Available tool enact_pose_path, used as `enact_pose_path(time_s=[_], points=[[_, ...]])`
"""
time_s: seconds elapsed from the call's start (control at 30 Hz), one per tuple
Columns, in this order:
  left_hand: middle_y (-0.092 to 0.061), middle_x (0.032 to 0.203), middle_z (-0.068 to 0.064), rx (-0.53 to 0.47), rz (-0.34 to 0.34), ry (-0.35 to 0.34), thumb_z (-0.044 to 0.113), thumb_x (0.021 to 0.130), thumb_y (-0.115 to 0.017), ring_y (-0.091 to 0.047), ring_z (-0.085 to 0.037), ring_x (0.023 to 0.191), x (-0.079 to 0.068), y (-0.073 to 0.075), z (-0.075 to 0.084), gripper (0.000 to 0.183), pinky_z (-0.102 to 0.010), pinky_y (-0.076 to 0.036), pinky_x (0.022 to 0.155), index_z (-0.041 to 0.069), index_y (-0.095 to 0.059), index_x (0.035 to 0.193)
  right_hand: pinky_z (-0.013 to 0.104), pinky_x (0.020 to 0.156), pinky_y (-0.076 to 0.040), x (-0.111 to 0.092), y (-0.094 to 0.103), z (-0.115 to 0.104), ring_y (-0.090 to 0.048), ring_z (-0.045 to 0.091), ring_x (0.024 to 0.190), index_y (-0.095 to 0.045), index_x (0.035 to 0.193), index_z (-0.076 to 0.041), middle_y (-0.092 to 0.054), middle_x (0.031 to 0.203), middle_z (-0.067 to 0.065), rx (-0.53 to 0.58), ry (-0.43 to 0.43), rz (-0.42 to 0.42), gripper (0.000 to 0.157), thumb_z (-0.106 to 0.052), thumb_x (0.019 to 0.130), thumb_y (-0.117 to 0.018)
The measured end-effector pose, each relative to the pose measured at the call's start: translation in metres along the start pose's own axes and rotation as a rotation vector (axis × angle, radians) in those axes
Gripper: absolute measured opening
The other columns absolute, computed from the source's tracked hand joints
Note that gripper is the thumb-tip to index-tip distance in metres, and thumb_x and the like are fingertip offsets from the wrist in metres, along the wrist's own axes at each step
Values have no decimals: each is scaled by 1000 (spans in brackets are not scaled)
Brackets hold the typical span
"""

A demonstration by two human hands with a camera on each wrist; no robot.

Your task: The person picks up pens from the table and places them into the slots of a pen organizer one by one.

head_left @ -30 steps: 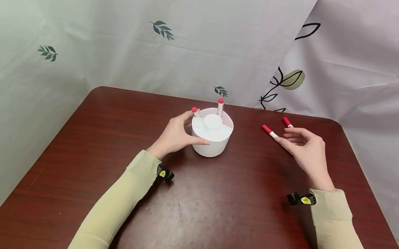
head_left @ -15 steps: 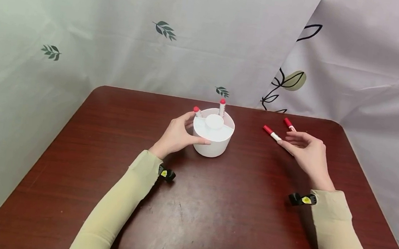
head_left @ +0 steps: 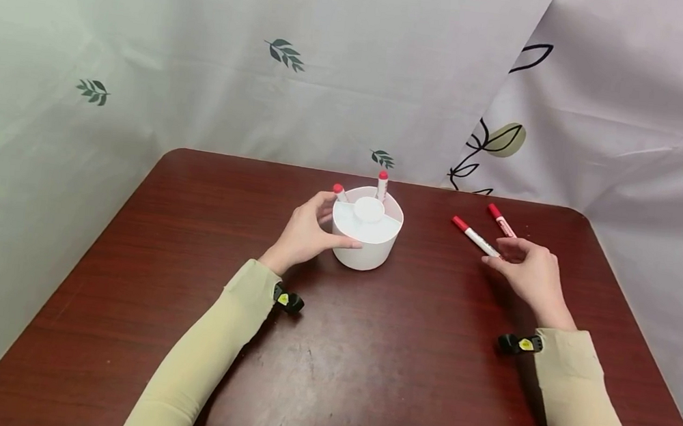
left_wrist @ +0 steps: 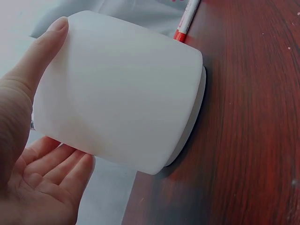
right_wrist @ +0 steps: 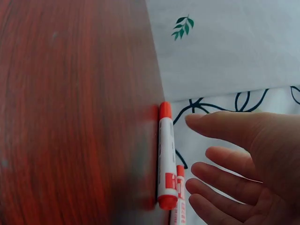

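A white round pen holder [head_left: 362, 253] stands upright on the table, with divided compartments and a round raised centre. My left hand [head_left: 302, 233] grips its side, thumb across the front and fingers round the left; the left wrist view shows its smooth wall [left_wrist: 122, 89]. Two red-capped markers lean inside it, one at the back [head_left: 382, 186] and one at the left [head_left: 340, 192]. Over to the right, two more red-capped white markers lie side by side, a nearer one [head_left: 475, 237] and a farther one [head_left: 502, 222]. Beside their near ends hovers my right hand [head_left: 533, 276], fingers loosely bent, holding nothing.
The dark reddish wooden table [head_left: 350, 378] spreads between both arms. Behind it hangs a pale cloth [head_left: 327, 102] with leaf prints, close to the table's back edge. A small black camera [head_left: 519, 344] sits at my right wrist, and another [head_left: 288, 298] at my left.
My right hand has drawn back slightly towards me, uncovering more of the two lying markers. The left hand keeps its grip on the pen holder. The head view has shifted a little.
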State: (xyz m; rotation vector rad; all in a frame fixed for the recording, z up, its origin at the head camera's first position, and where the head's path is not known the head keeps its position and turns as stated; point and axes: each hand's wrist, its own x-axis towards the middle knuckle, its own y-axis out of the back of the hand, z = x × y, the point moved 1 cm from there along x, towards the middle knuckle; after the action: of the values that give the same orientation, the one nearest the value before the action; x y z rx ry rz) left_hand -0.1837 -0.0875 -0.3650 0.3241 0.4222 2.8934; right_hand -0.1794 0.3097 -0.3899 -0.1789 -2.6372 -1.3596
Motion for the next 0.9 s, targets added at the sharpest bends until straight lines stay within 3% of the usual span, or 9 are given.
enact_pose_path(time_s=[0.3,0.57,0.9], points=[[-55,125,6,-20,-8,12,41,55,-89,-54,-9,112,13,0,-37,92,-23,-43,93,16,-49,135,24,58,-42,-1,0,5,-62,9,68,-70,108,-6,-69,80,7,-55,25,-56,40,-28,76,-80],[-52,128,16,-29,-32,21,44,56,-88,-53,-6,112,12,0,-39,91,-23,-45,91,30,-49,137,35,58,-37,0,5,8,-55,27,72,-70,106,-5,-68,79,12,-131,18,-38,34,-22,78,-77],[-54,126,16,-19,-31,5,43,57,-88,-53,-3,111,12,1,-36,90,-21,-44,92,25,-51,136,35,56,-35,-1,3,17,-50,26,67,-72,98,-3,-64,68,5,-165,15,-82,27,-18,77,-77]])
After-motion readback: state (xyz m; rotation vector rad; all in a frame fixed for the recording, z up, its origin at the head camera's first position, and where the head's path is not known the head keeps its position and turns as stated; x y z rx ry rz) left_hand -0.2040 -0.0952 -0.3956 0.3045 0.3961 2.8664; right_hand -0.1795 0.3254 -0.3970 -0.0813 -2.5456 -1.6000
